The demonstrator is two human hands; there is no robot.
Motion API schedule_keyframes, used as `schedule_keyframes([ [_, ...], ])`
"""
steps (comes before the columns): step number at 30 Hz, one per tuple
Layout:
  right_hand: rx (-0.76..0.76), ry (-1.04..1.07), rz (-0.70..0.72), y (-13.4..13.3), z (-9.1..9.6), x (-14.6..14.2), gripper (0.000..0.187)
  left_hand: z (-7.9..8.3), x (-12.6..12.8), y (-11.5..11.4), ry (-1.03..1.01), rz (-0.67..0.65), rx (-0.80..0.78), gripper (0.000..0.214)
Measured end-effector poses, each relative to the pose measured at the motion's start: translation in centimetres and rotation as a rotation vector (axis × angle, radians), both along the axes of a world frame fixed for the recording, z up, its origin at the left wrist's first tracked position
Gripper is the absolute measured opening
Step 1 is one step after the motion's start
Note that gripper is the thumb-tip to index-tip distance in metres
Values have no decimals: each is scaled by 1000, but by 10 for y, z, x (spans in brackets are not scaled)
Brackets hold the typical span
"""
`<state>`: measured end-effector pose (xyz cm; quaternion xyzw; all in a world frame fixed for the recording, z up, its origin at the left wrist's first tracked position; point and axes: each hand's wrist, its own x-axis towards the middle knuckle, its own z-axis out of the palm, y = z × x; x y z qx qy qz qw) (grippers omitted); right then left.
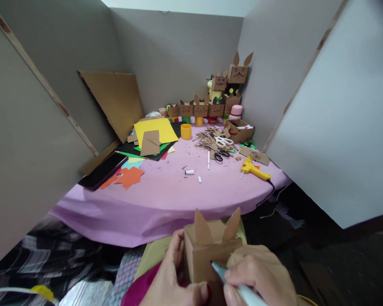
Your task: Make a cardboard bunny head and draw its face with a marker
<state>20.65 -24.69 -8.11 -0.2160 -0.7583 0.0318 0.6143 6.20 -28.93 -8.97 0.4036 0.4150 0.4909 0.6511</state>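
Note:
A brown cardboard box (199, 263) with two pointed cardboard ears sits low in front of me, over my lap. My left hand (175, 278) grips its left side, with the thumb across the front face. In my right hand (255, 274) is a marker (221, 272) with a dark tip, its point at or very near the front face. No drawn line can be made out there. On the table lie a marker cap (189, 172) and a small white cap (199, 179).
A pink-covered table (166, 191) holds a yellow glue gun (255, 169), white scissors (223, 141), black scissors (220, 155), cardboard scraps (207, 138), a yellow ring (186, 131), coloured paper (159, 129) and a phone (105, 170). Several eared cardboard heads (201, 109) stand behind. Panels (178, 51) enclose the table.

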Motion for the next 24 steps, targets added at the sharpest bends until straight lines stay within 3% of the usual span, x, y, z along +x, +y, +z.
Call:
schedule_keyframes([
  [24, -30, 24, 20, 0, -2, -2, 23, -2, -2, 1, 22, -14, 12, 62],
])
